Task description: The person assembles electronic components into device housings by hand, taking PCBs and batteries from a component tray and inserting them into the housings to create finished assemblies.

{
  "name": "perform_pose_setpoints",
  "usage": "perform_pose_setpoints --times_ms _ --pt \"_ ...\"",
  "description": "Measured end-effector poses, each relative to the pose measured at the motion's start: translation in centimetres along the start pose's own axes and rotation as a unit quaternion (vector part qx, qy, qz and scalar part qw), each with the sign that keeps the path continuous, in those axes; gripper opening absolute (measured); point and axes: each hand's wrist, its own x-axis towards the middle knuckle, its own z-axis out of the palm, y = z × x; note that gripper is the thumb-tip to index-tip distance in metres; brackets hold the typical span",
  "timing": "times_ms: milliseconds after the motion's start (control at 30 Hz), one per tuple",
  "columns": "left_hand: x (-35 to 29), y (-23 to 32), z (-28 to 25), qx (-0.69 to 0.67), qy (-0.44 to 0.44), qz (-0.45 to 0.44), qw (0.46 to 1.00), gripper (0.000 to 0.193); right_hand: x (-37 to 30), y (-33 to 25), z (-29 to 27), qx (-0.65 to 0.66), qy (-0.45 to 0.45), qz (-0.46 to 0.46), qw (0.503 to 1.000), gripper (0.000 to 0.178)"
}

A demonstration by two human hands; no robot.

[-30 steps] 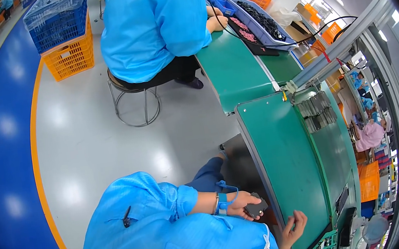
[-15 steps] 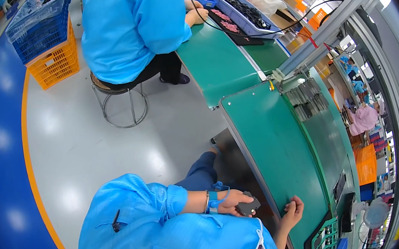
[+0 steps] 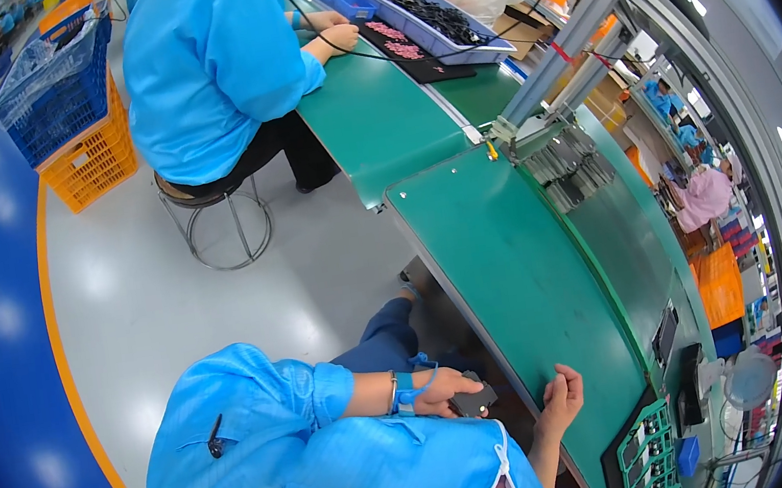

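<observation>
My left hand (image 3: 440, 391) is closed around a dark grey flat piece (image 3: 474, 399) with a notched edge and a small bright spot on it. The piece is held above my lap, just off the near edge of the green worktable (image 3: 513, 267). My right hand (image 3: 560, 399) is raised over that table edge, its fingers loosely curled and the thumb apart, with nothing visible in them. To its right, a green slotted tray (image 3: 648, 452) holding small parts lies on a dark board.
Several dark grey pieces (image 3: 569, 169) stand in a row at the table's far end. Beyond, a co-worker in blue (image 3: 215, 70) sits on a round stool (image 3: 226, 231). Stacked blue and orange crates (image 3: 88, 155) stand at left. A metal frame post (image 3: 569, 23) rises at right.
The view has shifted, so the table and co-worker appear farther left. The fingers of my right hand have loosened and lifted slightly. My left hand keeps hold of the grey piece.
</observation>
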Motion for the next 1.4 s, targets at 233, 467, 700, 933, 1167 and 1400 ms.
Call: perform_pose_setpoints --times_ms 233,467,700,933,1167,1400 --pt "2.3 0.2 1.4 0.004 0.008 -0.017 1.0 0.033 0.6 0.1 -0.7 0.013 0.0 0.0 1.0 0.011" --pt "3.8 -0.1 0.7 -0.014 0.025 -0.051 0.998 0.03 0.8 1.3 -0.2 -0.018 -0.016 -0.022 0.999 0.011" --pt "4.3 1.3 -1.3 0.025 0.007 -0.037 0.999 0.037 1.4 2.7 0.7 -0.058 0.007 -0.051 0.997 0.011" --pt "5.0 1.8 -2.8 0.027 0.003 -0.041 0.999 0.036 2.0 4.1 1.4 -0.095 0.007 -0.066 0.993 0.011" --pt "5.1 2.0 -3.7 0.026 -0.004 -0.04 0.999 0.036 1.9 4.5 1.4 -0.128 0.014 -0.074 0.989 0.011" --pt "5.6 2.1 -4.3 0.024 -0.01 -0.042 0.999 0.036 2.0 4.4 1.3 -0.128 -0.018 -0.079 0.988 0.009"
